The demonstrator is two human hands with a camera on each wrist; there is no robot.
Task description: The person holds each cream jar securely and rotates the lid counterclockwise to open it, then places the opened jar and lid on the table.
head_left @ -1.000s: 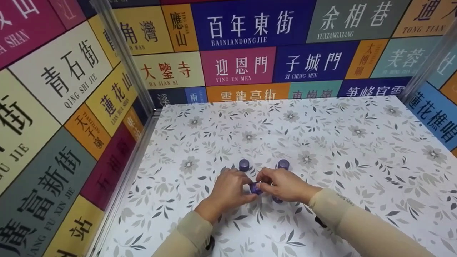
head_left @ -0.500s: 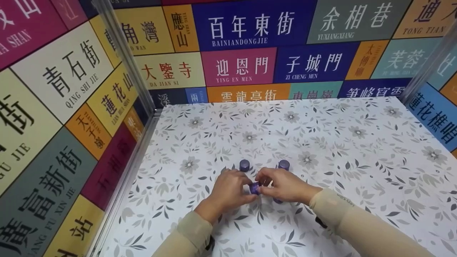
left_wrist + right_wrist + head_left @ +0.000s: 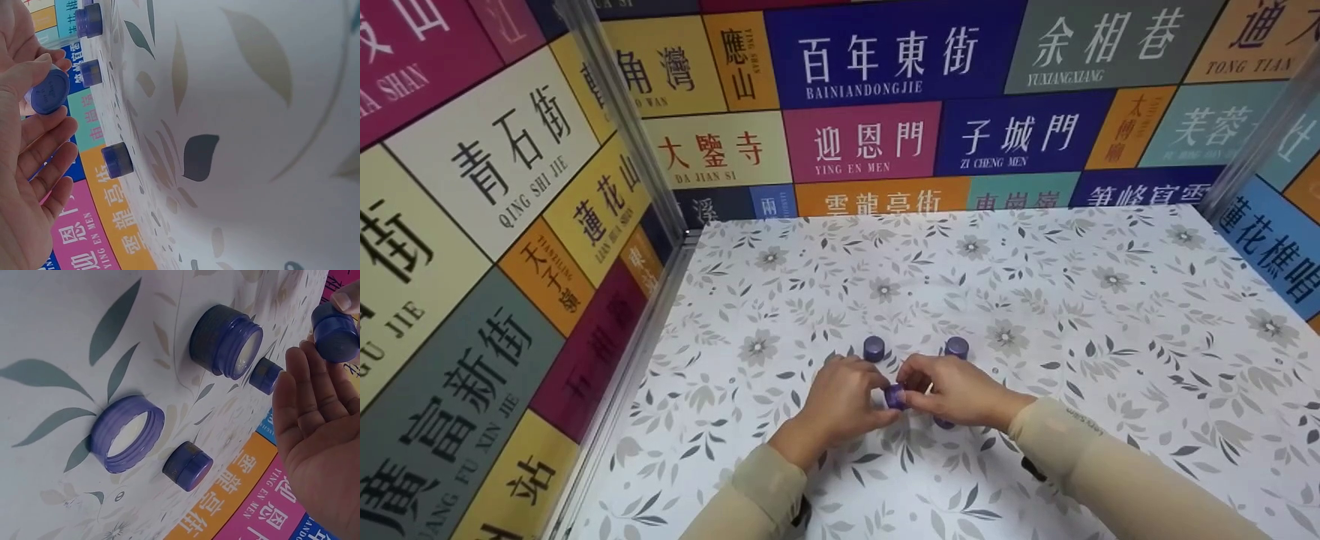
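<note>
A small purple jar point(image 3: 895, 396) is between the two hands, above the table. My left hand point(image 3: 840, 397) pinches it with thumb and index finger, its other fingers loose in the left wrist view. From the other side, my right hand point(image 3: 964, 386) holds the jar by thumb and fingertips. The jar's round end point(image 3: 50, 93) faces the left wrist camera. In the right wrist view, a larger purple jar point(image 3: 222, 343) stands uncovered with pale cream inside. Beside it a purple screw lid point(image 3: 124, 436) lies with its hollow side up.
Two small closed purple jars stand beyond the hands, a left one point(image 3: 874, 347) and a right one point(image 3: 956, 346). A flower-patterned white cloth covers the table point(image 3: 1080, 322). Colourful sign-printed panels point(image 3: 862, 139) rise behind it and at both sides.
The held jar has turned slightly and shifted a touch to the left between the fingers. Both arms and the jars on the table stay in place.
</note>
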